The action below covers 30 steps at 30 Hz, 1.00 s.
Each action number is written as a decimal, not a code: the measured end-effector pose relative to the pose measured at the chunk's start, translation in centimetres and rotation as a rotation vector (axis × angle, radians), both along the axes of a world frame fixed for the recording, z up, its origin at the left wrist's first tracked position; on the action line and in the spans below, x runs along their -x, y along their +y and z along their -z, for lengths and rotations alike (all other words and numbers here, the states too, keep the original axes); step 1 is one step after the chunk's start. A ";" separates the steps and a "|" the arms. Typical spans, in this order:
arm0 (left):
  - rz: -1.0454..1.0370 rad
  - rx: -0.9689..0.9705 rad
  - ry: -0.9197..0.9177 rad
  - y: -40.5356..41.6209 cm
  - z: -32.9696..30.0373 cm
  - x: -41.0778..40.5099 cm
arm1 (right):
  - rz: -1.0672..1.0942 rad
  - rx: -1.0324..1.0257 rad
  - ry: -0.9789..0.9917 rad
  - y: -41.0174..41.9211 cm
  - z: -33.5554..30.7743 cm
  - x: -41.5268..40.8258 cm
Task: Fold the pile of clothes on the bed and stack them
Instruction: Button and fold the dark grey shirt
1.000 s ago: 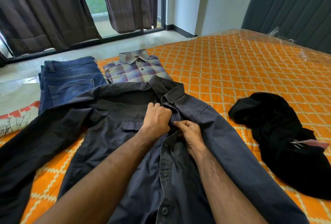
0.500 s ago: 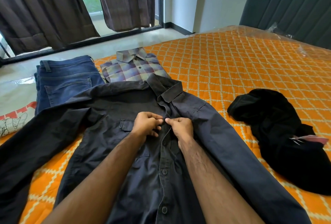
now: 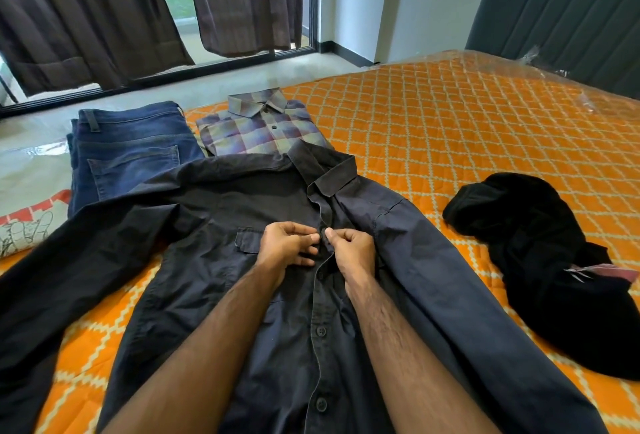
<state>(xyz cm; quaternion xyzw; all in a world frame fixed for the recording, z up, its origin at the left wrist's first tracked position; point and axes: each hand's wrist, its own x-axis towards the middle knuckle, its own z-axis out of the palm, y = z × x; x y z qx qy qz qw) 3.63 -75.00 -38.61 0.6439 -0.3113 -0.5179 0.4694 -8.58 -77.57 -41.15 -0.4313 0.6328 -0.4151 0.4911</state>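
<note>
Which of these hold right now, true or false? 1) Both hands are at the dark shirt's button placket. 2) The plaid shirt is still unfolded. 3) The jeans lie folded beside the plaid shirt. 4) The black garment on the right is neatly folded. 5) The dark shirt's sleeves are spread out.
1) True: the left hand and right hand pinch the dark shirt at its placket.
2) False: the plaid shirt lies folded, collar up.
3) True: the jeans lie folded to its left.
4) False: the black garment lies crumpled.
5) True: both sleeves lie out to the sides.
</note>
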 end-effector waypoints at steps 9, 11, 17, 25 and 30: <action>-0.010 0.002 -0.007 0.1 0.0 0.1 | -0.025 0.048 -0.016 0.2 0.1 0.1; -0.022 0.008 -0.011 0.2 0.1 0.1 | -0.035 0.033 -0.018 0.0 0.2 0.0; -0.020 -0.006 -0.007 0.0 0.2 0.1 | -0.114 0.011 -0.081 -0.4 0.6 0.9; -0.003 -0.052 0.029 -0.4 0.1 -0.2 | -0.183 -0.037 -0.129 -0.6 0.1 1.6; 0.013 -0.066 0.041 -0.5 0.2 -0.5 | -0.273 -0.075 -0.180 -0.8 -0.6 2.3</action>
